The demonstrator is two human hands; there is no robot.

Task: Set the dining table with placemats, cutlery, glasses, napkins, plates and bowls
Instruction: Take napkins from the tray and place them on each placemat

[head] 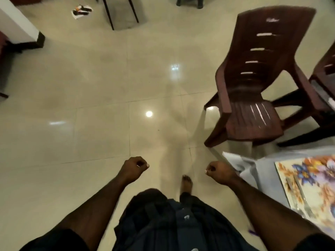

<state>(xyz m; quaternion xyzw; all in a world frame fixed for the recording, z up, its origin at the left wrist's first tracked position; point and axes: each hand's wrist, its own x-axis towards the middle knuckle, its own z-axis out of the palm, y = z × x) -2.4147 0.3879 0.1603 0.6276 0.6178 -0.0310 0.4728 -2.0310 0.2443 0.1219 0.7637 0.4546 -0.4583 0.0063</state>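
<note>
I am looking down at a glossy tiled floor. My left hand (134,167) and my right hand (220,171) are both held out in front of me, fingers curled into fists with nothing in them. At the lower right is a corner of the dining table (262,171) under a pale blue cloth. On it lies a floral placemat (311,178) with blurred metal cutlery (297,192) along its left side. My right hand is just left of the table corner and does not touch it.
A brown plastic chair (253,120) stands beyond the table corner, and a second chair (324,77) is at the right edge. A white wall corner (18,24) juts in at top left. Scraps of paper (81,11) and dark furniture legs (119,13) are at the top.
</note>
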